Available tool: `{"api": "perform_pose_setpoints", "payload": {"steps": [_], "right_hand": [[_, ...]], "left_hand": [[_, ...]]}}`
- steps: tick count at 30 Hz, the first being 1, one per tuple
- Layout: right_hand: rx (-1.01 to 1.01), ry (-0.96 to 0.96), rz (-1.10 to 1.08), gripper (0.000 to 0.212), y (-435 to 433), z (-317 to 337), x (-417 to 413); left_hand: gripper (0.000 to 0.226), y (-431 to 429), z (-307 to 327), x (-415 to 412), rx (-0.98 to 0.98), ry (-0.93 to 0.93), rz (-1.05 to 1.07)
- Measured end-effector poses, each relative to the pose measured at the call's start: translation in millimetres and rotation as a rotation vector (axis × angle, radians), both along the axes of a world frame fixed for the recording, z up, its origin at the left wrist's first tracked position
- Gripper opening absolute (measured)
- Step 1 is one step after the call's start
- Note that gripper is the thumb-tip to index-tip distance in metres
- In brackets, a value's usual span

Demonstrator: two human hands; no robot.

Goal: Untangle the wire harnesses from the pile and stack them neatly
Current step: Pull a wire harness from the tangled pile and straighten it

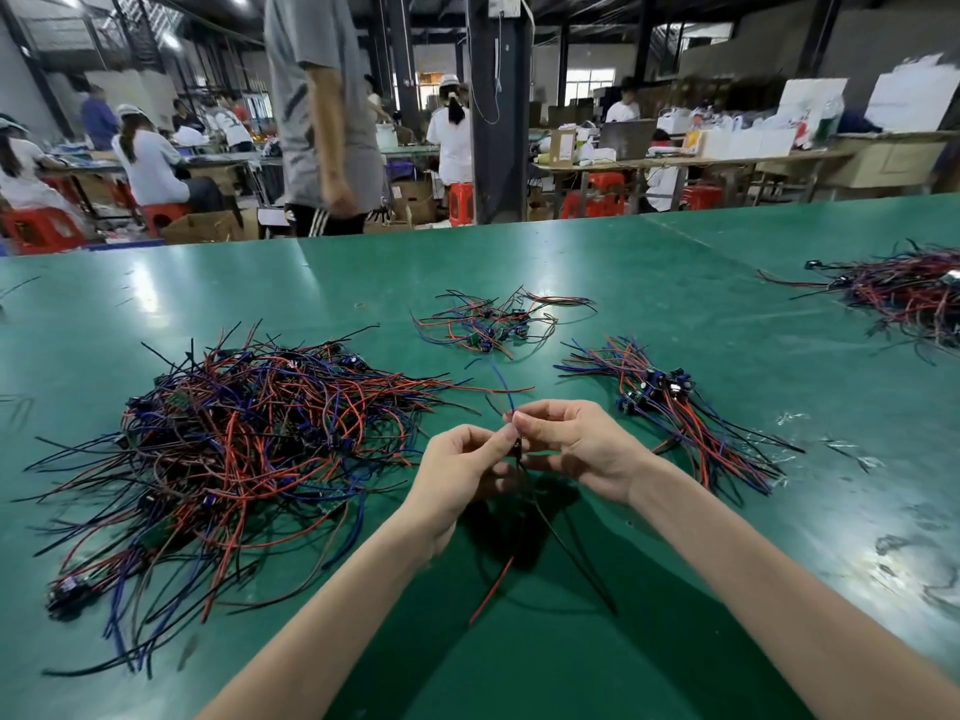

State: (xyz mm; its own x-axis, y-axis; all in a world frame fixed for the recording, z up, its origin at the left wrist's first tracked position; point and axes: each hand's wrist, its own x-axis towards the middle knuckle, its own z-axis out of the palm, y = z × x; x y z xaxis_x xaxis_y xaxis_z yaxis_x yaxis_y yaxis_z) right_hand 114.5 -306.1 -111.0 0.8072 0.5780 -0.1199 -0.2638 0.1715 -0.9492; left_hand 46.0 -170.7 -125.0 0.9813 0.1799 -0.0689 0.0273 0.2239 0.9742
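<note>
Hands, two, bare, meeting above the near middle of the table.

Left hand (457, 470): fingers curled, tips pinching the small dark component of one wire harness (518, 449).

Right hand (576, 444): thumb and forefinger pinched on the same harness, just above the left hand's grip, where a blue lead leaves the component.

Wire harness, held: one dark body with thin leads. The blue lead runs up and away from the wearer, bending slightly left. A red lead and black leads hang the other way, toward the wearer, and their free ends reach the table between the forearms. Long axis runs roughly near to far.

Tangled pile (244, 449): left of the hands, large, red, blue and black leads crossing in all directions, with dark components buried among them.

Sorted stack (670, 407): right of the hands, components bunched at the middle, leads lying roughly parallel on a diagonal from far-left to near-right.

Small cluster (488, 324): beyond the hands, a few harnesses loosely spread.

Far pile (904, 293): at the right edge, well apart from the rest.

Table (675, 283): green, glossy, bearing all the above.

Person in a grey shirt (322, 111): standing beyond the far edge.
</note>
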Motion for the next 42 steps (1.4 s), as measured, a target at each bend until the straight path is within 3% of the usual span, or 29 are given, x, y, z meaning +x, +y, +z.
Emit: {"api": "perform_pose_setpoints", "payload": {"steps": [4,14,20,23,26,30,33,36,42], "right_hand": [[0.032,-0.003,0.056,0.015,-0.8,2.3,-0.2],[0.03,0.0,0.066,0.018,2.0,0.9,-2.6],[-0.001,0.018,0.063,0.023,3.2,1.7,-5.0],[-0.03,0.033,0.071,0.01,3.4,1.8,-5.1],[-0.039,0.052,0.118,0.022,2.4,2.2,-4.8],[-0.065,0.062,0.156,0.021,3.1,1.7,-6.7],[-0.077,0.057,0.128,0.005,4.5,3.8,-7.5],[-0.081,0.021,0.111,0.025,6.8,5.6,-10.6],[-0.132,-0.073,0.041,0.02,13.7,7.5,-15.8]], "left_hand": [[0.029,2.5,0.2,1.1,-0.013,-0.019,0.029],[0.001,7.9,-1.4,5.3,0.012,-0.002,0.032],[0.008,8.7,4.2,3.7,0.04,-0.019,0.023],[0.005,8.7,4.7,3.8,0.059,-0.029,0.046],[0.005,7.3,4.6,3.2,0.023,-0.043,0.071],[0.01,8.3,0.9,3.5,0.128,-0.132,0.15],[0.009,8.0,-0.1,3.8,0.209,-0.193,0.205],[0.009,9.0,0.9,5.0,0.2,-0.237,0.277],[0.011,9.2,2.8,4.4,0.139,-0.282,0.285]]}}
